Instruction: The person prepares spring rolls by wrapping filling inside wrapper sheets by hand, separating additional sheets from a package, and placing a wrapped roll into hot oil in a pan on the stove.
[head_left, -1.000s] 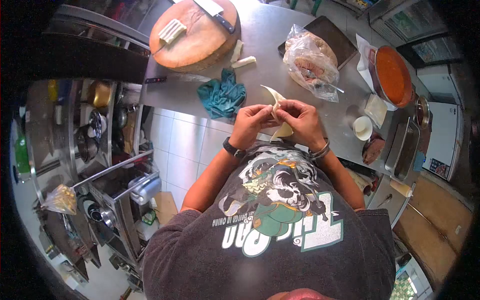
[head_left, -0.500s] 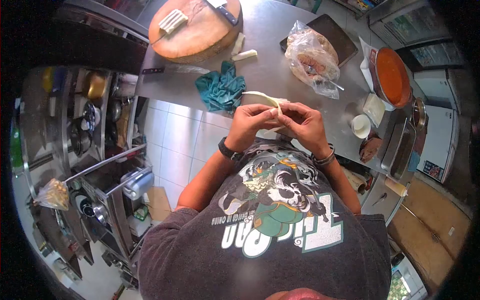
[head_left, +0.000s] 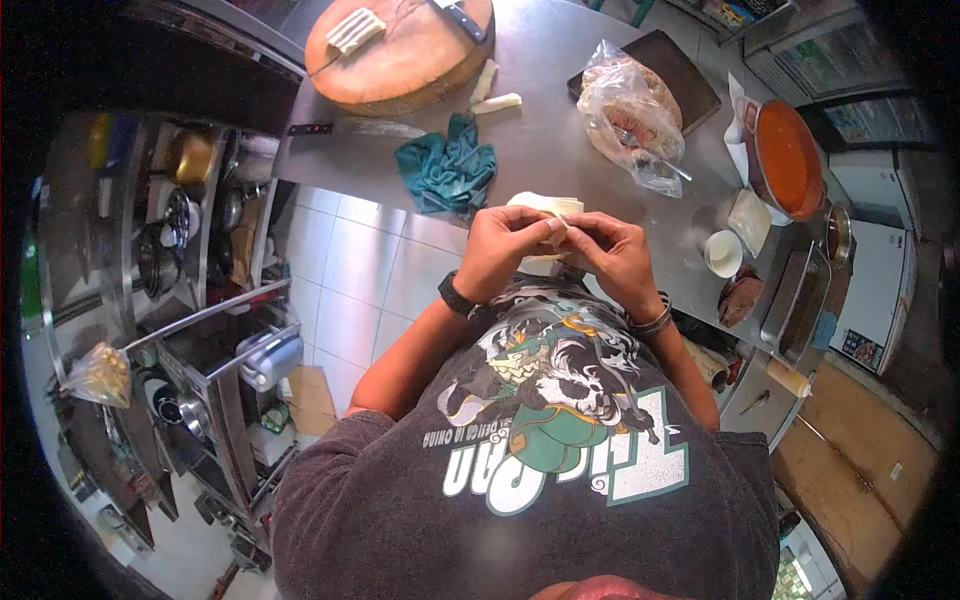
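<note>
Both hands meet over the near edge of the steel table, in front of my shirt. My left hand pinches a thin pale sheet that looks like dough wrapper, in folded layers. My right hand pinches at the same spot, thumb and fingertips closed. The fingers hide part of the sheet, and I cannot tell how many layers are between them. Left of the hands lies a crumpled teal cloth. Two pale dough-like rolls rest farther back on the table.
A round wooden chopping board carries pale strips and a knife. Another knife lies near the table's left edge. Rightward are a plastic bag of minced filling, a dark tray, a pot of orange-red contents and a white bowl.
The pale strip that stuck out leftward above my fingers is no longer extended; a broader folded sheet shows behind them. My fingertips have shifted slightly, and the view has moved a little.
</note>
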